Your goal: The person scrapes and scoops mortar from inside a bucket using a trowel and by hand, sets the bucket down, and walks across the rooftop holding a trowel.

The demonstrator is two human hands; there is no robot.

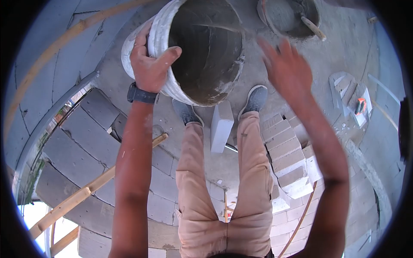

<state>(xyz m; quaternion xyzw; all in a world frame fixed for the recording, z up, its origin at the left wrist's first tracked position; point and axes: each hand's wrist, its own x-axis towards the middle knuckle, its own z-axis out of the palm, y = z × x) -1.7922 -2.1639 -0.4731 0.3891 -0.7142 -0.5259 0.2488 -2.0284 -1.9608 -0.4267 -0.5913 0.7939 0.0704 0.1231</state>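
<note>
Daylight is glaring white at eight o'clock; the right hand (289,66) is looking blurred toward two; fisheye distortion is bowing the wooden strip (58,44) at ten.

A white bucket (161,30), its rim smeared and inside coated grey, tilts with its mouth toward the right.

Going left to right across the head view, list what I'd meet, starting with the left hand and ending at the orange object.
Left hand, mouth of the bucket it grasps, blurred right hand, orange object.
</note>
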